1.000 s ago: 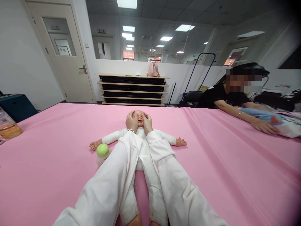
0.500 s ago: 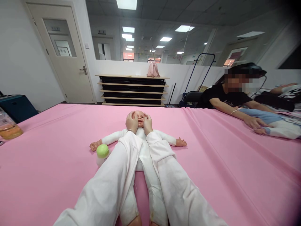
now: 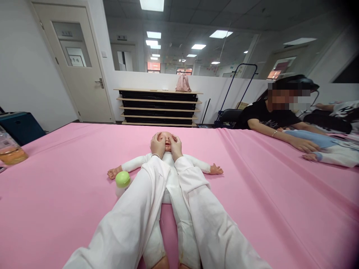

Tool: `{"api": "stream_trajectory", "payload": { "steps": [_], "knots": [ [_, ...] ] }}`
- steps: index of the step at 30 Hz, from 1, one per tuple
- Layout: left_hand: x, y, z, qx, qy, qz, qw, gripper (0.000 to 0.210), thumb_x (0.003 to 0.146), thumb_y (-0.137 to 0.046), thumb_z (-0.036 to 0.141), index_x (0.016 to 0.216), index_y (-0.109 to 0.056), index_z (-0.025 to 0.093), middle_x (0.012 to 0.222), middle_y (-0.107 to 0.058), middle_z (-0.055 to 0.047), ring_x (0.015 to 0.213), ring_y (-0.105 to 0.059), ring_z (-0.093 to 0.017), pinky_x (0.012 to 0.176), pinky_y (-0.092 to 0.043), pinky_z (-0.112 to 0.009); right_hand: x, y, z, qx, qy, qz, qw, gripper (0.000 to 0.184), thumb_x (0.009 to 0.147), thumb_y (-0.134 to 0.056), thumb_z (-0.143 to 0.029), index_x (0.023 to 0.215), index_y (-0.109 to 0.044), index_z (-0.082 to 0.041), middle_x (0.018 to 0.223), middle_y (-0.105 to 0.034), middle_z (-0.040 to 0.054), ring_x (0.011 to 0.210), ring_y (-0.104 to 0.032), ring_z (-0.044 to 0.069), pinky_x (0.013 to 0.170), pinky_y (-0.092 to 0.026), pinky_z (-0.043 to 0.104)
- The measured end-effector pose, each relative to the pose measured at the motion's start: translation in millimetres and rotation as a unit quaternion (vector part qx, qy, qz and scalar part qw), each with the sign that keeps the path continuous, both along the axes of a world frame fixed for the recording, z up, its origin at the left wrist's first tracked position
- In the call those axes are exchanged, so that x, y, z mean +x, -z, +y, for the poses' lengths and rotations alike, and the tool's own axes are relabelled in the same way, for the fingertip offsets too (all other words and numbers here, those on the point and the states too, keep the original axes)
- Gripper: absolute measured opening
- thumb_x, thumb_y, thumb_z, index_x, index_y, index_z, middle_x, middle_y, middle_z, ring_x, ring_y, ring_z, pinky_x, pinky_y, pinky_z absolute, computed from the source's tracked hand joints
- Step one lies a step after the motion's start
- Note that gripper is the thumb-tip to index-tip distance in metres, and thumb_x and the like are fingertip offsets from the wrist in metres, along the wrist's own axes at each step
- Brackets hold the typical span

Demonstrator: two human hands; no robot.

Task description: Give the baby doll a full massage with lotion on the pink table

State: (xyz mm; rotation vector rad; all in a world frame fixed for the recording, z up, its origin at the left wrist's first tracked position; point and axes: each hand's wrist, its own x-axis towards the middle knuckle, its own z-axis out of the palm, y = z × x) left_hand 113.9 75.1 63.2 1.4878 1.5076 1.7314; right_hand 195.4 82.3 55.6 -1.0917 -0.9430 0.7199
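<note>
A baby doll (image 3: pixel 169 183) in a white suit lies on its back, head away from me and arms spread wide. My left hand (image 3: pixel 158 145) wraps the left side of its head, and my right hand (image 3: pixel 175 146) wraps the other side. Both thumbs rest on the face beside the nose, covering much of the eye area; the mouth shows between them. My white sleeves hide parts of the doll's trunk and legs. Close to my left forearm stands a small bottle with a green cap (image 3: pixel 122 179), partly behind the sleeve.
A pink sheet (image 3: pixel 70 194) covers the table. On the right, a person in black (image 3: pixel 269 121) reaches over another doll (image 3: pixel 328 144) in blue and white. A bottle of amber liquid (image 3: pixel 12 153) stands at the left edge. Shelves (image 3: pixel 159 106) line the back wall.
My thumbs have slid inward over the doll's face, covering an eye that showed before. The other person's hand has shifted slightly on their doll.
</note>
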Motion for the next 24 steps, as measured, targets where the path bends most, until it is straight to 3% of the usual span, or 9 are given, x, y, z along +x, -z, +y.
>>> {"api": "stream_trajectory", "payload": {
  "steps": [7, 12, 16, 20, 24],
  "knots": [
    [0.1, -0.2, -0.3, -0.001, -0.005, 0.0, 1.0, 0.026, 0.079, -0.046, 0.023, 0.102, -0.058, 0.024, 0.112, -0.059, -0.002, 0.104, -0.053, -0.017, 0.09, -0.041, -0.028, 0.5, -4.4, -1.6, -0.031, 0.014, 0.022, 0.999, 0.029, 0.074, -0.038, -0.012, 0.093, -0.058, -0.017, 0.109, -0.061, 0.0049, 0.104, -0.054, 0.013, 0.094, -0.039, 0.029],
    [-0.3, 1.7, 2.1, 0.002, 0.001, -0.006, 1.0, 0.03, 0.076, -0.055, 0.033, 0.104, -0.057, 0.024, 0.112, -0.059, -0.002, 0.105, -0.053, -0.017, 0.09, -0.041, -0.028, 0.7, -2.0, -0.3, -0.012, 0.003, 0.022, 1.0, 0.022, 0.071, -0.051, -0.02, 0.092, -0.058, -0.017, 0.106, -0.062, 0.0055, 0.102, -0.055, 0.015, 0.092, -0.04, 0.031],
    [-0.8, 2.2, 2.2, 0.001, 0.009, -0.016, 1.0, 0.03, 0.076, -0.056, 0.034, 0.104, -0.057, 0.024, 0.112, -0.059, -0.002, 0.105, -0.053, -0.016, 0.09, -0.041, -0.027, 0.3, 0.4, 0.0, 0.005, -0.005, 0.008, 1.0, 0.034, 0.065, -0.062, -0.03, 0.095, -0.057, -0.016, 0.109, -0.061, 0.0082, 0.103, -0.054, 0.018, 0.092, -0.04, 0.032],
    [-0.9, 1.7, 1.9, 0.0, 0.013, -0.019, 1.0, 0.029, 0.075, -0.056, 0.032, 0.104, -0.057, 0.024, 0.112, -0.059, -0.002, 0.105, -0.054, -0.016, 0.09, -0.041, -0.026, 0.4, 0.8, -0.5, 0.007, -0.008, 0.009, 1.0, 0.037, 0.064, -0.063, -0.033, 0.096, -0.057, -0.015, 0.11, -0.06, 0.0096, 0.102, -0.055, 0.018, 0.092, -0.04, 0.032],
    [-0.8, 0.9, 2.0, -0.001, 0.012, -0.015, 1.0, 0.028, 0.075, -0.055, 0.029, 0.103, -0.057, 0.024, 0.111, -0.06, -0.001, 0.105, -0.054, -0.016, 0.09, -0.041, -0.026, 0.3, -0.6, -0.5, 0.004, -0.005, 0.013, 1.0, 0.029, 0.067, -0.059, -0.03, 0.092, -0.058, -0.016, 0.107, -0.061, 0.0074, 0.101, -0.055, 0.017, 0.092, -0.04, 0.031]
  ]
}}
